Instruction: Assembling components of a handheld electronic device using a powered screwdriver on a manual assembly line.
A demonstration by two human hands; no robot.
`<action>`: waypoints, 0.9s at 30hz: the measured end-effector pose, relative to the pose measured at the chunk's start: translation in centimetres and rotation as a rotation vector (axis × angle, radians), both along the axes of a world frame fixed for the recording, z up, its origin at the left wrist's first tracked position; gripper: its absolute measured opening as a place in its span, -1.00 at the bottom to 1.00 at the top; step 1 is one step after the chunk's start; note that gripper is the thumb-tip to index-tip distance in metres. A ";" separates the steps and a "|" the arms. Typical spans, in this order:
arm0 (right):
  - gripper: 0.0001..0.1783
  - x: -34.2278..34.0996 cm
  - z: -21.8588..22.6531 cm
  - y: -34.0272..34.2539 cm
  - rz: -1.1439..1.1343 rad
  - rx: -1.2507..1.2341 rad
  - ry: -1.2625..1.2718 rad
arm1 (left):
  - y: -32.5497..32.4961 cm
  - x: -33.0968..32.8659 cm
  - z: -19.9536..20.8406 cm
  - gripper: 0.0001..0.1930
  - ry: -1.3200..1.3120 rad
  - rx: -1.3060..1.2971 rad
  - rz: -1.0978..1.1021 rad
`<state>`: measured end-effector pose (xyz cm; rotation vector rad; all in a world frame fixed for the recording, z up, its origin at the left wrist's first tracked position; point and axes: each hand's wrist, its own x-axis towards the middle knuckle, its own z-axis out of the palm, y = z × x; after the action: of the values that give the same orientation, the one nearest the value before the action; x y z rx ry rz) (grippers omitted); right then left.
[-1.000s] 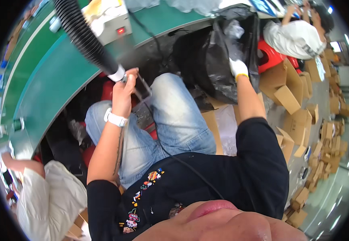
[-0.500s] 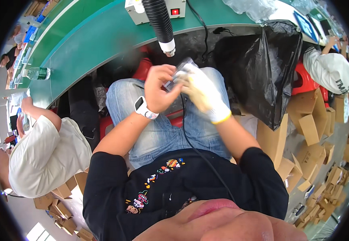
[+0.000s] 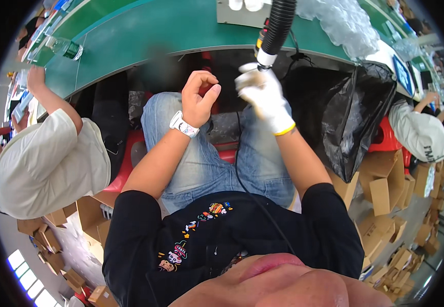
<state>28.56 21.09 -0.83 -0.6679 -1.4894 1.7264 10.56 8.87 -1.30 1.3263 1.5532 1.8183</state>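
Note:
My left hand (image 3: 200,100), bare with a white watch (image 3: 183,124) at the wrist, hovers over my left knee. Its fingers curl loosely, a gap shows between thumb and fingertips, and I see nothing in it. My right hand (image 3: 264,97), in a white glove with a yellow cuff edge, is raised over my right knee. Motion smears its fingers, so whether they hold anything is unclear. Directly above them hangs the white-tipped end (image 3: 267,60) of a black ribbed hose (image 3: 280,25); I cannot tell whether the glove touches it.
A green worktable (image 3: 181,33) curves across the front, carrying a pale box (image 3: 237,16), clear plastic wrap (image 3: 342,23) and a bottle (image 3: 67,48). A black plastic bag (image 3: 347,110) hangs at right. Co-workers in pale shirts (image 3: 53,163) sit either side; cardboard boxes (image 3: 383,176) stand behind.
My hands have come apart. The clear plastic piece between them before is out of sight. My gloved right hand has risen to the hose tip; the view has shifted, so hose and box appear farther right.

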 end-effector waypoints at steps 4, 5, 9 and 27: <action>-0.32 -0.3 -0.3 -1.7 0.146 -0.104 0.079 | -0.2 -0.7 -0.8 -0.86 -0.093 -0.050 0.004; -0.33 -0.1 0.2 -2.1 0.226 -0.099 0.045 | -0.1 -0.7 -0.8 -0.86 -0.115 -0.064 -0.008; -0.36 -0.5 1.3 -1.5 0.227 0.104 -0.081 | 0.2 -0.9 -0.7 -0.88 -0.150 -0.042 -0.015; -0.62 0.9 -7.8 1.6 -0.035 0.251 -0.653 | 0.9 -0.7 -1.6 -0.87 -0.061 -0.350 -0.196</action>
<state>29.46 22.68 -8.62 -1.1821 -2.0703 1.3126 9.82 9.78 -2.89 1.1967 1.5613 1.3810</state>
